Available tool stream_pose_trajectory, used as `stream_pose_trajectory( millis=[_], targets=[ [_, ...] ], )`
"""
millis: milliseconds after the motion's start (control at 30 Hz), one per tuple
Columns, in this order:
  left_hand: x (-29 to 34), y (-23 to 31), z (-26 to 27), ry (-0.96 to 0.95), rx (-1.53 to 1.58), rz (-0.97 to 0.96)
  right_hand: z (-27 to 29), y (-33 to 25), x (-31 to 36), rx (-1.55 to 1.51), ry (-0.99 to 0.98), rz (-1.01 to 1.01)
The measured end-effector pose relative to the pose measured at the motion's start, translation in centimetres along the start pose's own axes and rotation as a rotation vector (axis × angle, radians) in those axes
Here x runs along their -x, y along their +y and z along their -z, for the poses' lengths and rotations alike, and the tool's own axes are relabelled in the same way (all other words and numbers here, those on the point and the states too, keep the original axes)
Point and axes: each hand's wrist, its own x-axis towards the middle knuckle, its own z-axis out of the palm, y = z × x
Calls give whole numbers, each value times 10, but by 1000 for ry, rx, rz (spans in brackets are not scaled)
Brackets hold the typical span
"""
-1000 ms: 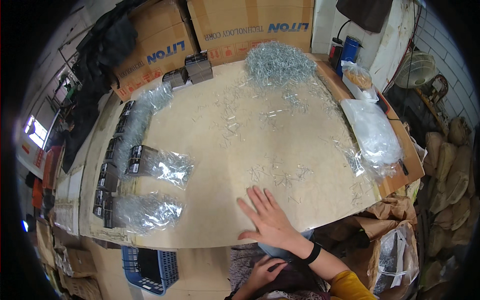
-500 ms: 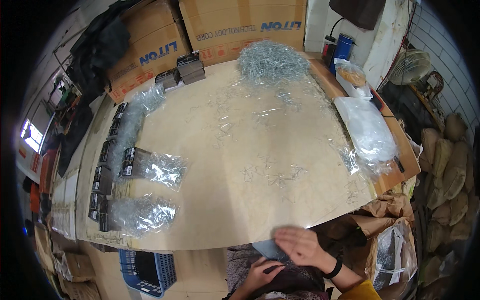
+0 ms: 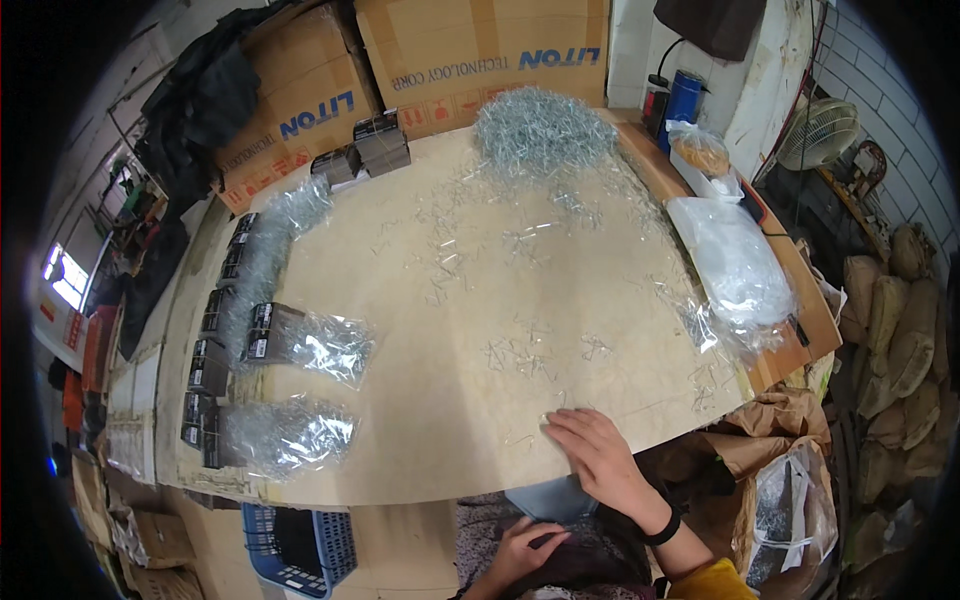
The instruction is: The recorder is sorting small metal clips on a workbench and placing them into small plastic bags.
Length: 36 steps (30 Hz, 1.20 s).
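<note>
My right hand [image 3: 600,455] lies on the table near its front edge, fingers stretched out and close together, palm down. By its fingertips are a few thin, shiny wire-like pieces [image 3: 518,440]. Below the table edge, over my lap, my left hand [image 3: 525,550] is closed, thumb against fingers, at the near edge of a smooth blue-grey thing [image 3: 552,498]. Its full shape is hidden by the table and my right arm. More loose wire-like pieces [image 3: 515,353] are scattered farther up the tabletop [image 3: 420,440].
A large heap of wire-like pieces [image 3: 545,130] sits at the back. Filled clear bags [image 3: 290,435] and black card bundles [image 3: 200,425] line the left side. Flat clear bags [image 3: 730,260] lie at the right. A blue basket [image 3: 335,550] stands below; cartons [image 3: 480,60] rise behind.
My right hand has moved up and forward from the table's edge onto the tabletop, and more of the blue-grey thing shows. My left hand stays nearly in place.
</note>
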Motion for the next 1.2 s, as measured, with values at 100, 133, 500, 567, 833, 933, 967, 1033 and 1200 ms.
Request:
stream_pose_trajectory(
  millis=[100,133,500,567,833,933,967,1033,1200],
  targets=[
    [0,0,-1,-17,-66,-71,9,-5,10,-220,26,-56],
    [-1,1,0,-11,-71,-76,10,-2,13,-220,25,-58],
    [-3,-2,-2,11,-104,-143,16,2,31,33,6,-7],
    [-3,-3,-3,14,-111,-156,17,5,23,-27,24,-16],
    [-3,2,3,-51,-151,-151,4,16,-32,290,67,-22],
    [-2,0,1,-20,-108,-136,7,6,-13,379,87,-112],
    [-1,-4,-2,-19,-106,-136,9,3,-5,411,108,-164],
    [3,-10,-4,12,-48,-55,13,-3,7,355,40,-134],
    [-3,-1,1,-17,-119,-139,15,9,19,-81,-58,-7]
  ],
)
